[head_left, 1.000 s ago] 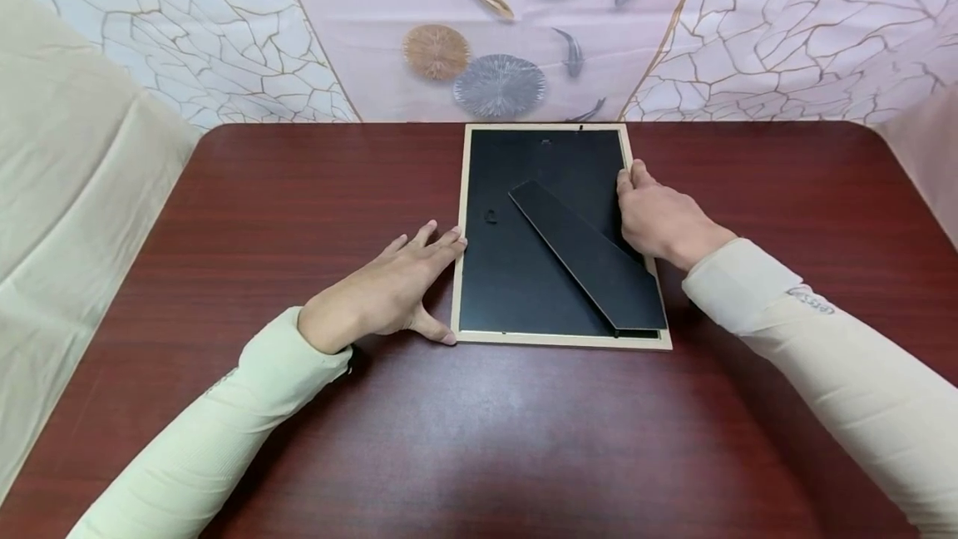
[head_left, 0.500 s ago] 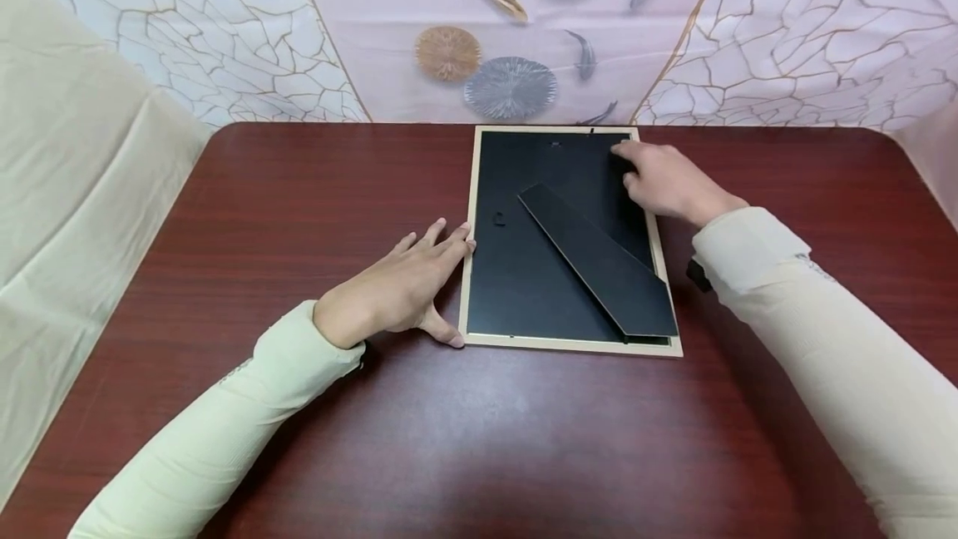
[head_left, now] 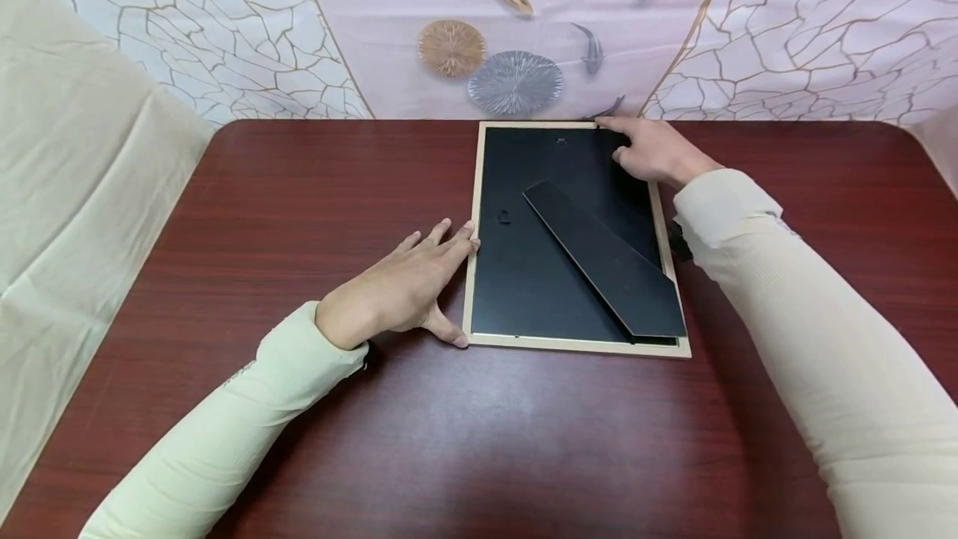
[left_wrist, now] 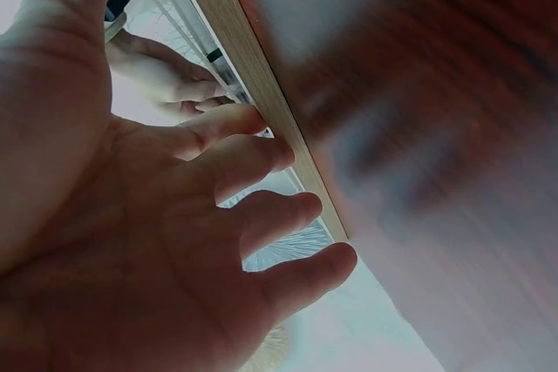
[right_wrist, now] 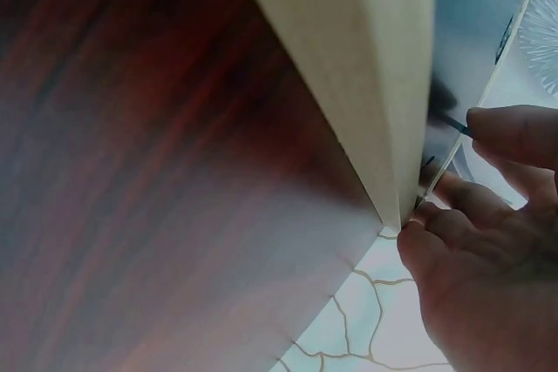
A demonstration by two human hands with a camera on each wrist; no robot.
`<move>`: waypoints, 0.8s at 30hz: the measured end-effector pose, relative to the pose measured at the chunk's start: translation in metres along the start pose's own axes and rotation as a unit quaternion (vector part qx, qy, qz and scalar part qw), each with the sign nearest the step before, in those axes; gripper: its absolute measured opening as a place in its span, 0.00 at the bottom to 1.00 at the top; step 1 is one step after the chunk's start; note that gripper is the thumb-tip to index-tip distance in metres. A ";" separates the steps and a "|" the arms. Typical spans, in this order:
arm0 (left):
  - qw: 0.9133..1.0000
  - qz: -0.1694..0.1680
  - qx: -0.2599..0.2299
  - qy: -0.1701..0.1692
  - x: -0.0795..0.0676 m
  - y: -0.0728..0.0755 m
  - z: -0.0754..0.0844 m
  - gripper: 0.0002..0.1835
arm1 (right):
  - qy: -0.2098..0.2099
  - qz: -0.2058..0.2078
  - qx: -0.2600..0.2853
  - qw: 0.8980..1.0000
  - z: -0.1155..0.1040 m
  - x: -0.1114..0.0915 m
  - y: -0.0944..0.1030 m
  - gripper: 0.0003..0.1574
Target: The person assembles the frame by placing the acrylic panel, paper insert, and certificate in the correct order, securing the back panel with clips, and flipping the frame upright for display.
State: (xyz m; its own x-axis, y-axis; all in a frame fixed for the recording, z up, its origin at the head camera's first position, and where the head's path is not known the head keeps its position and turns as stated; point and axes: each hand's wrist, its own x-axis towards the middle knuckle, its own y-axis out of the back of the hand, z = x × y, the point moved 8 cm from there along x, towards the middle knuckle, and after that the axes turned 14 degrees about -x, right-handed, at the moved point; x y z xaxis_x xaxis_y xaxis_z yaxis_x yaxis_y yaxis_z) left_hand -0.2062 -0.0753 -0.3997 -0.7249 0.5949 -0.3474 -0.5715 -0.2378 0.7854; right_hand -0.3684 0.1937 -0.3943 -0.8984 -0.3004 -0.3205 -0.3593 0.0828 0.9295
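A picture frame [head_left: 468,306] with a pale wood rim lies face down at the table's far edge. Its black backing board [head_left: 539,289] faces up, with a slanted black easel leg [head_left: 606,264] on it. My left hand [head_left: 392,285] has its fingers spread, fingertips and thumb against the frame's left edge. At the far right corner is my right hand [head_left: 659,152], its index finger stretched to the far rim beside a small dark tab. In the right wrist view, the thumb [right_wrist: 510,132] is by a thin dark tab [right_wrist: 458,126]; whether it pinches it is unclear.
The frame rests on a reddish-brown wooden table [head_left: 479,439]. Behind it hangs a patterned cloth [head_left: 516,23] with fish and round motifs. Pale cloth [head_left: 82,190] drapes along the left side. A small hanger ring [head_left: 504,216] is on the backing.
My right hand has moved from the frame's right edge up to its far right corner. The left hand keeps its place on the left edge. The view has shifted slightly.
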 end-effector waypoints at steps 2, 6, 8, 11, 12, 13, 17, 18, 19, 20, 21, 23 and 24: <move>1.000 0.000 -0.001 0.000 0.000 0.000 0.000 0.68 | -0.001 -0.003 0.004 1.000 0.000 0.001 0.000 0.42; 1.000 0.000 0.000 0.001 0.000 0.000 0.000 0.68 | 0.003 -0.002 0.006 1.000 0.000 0.001 0.000 0.42; 1.000 -0.001 0.001 0.003 0.001 0.000 -0.001 0.68 | 0.007 -0.001 0.006 1.000 0.000 0.001 0.000 0.43; 1.000 -0.003 0.002 0.007 0.001 -0.001 -0.001 0.68 | 0.010 -0.001 0.005 1.000 0.000 0.001 0.000 0.43; 1.000 -0.004 0.002 0.009 0.001 -0.001 -0.001 0.68 | 0.009 -0.003 0.004 1.000 0.001 0.001 0.000 0.43; 1.000 -0.003 0.003 0.008 0.001 -0.001 -0.001 0.68 | 0.008 -0.005 0.003 1.000 0.001 0.000 0.000 0.43; 1.000 -0.003 0.008 0.007 0.001 0.000 0.000 0.68 | 0.006 -0.009 -0.002 1.000 0.002 0.000 0.000 0.44; 1.000 -0.002 0.009 0.006 0.001 0.000 0.001 0.68 | 0.008 -0.008 -0.003 1.000 0.002 0.000 0.000 0.44; 1.000 -0.002 0.010 0.005 0.000 0.000 0.001 0.68 | 0.009 -0.005 -0.005 1.000 0.002 0.000 0.001 0.44; 1.000 -0.003 0.010 0.006 0.000 0.000 0.001 0.68 | 0.011 -0.003 -0.006 1.000 0.002 0.000 0.001 0.44; 1.000 -0.003 0.011 0.006 0.000 0.000 0.001 0.68 | 0.013 -0.001 -0.007 1.000 0.002 0.000 0.001 0.43; 1.000 -0.004 0.013 0.006 0.000 0.000 0.001 0.68 | 0.015 0.003 -0.010 1.000 0.002 -0.001 0.002 0.43; 1.000 -0.004 0.013 0.007 0.000 0.000 0.001 0.68 | 0.015 0.005 -0.012 1.000 0.002 -0.001 0.002 0.43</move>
State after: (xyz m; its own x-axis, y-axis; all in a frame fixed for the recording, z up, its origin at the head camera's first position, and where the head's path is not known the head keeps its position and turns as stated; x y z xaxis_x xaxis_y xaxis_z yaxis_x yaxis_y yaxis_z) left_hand -0.2058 -0.0740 -0.3993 -0.7256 0.5863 -0.3601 -0.5669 -0.2128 0.7958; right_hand -0.3688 0.1962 -0.3921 -0.8935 -0.3284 -0.3064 -0.3441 0.0622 0.9369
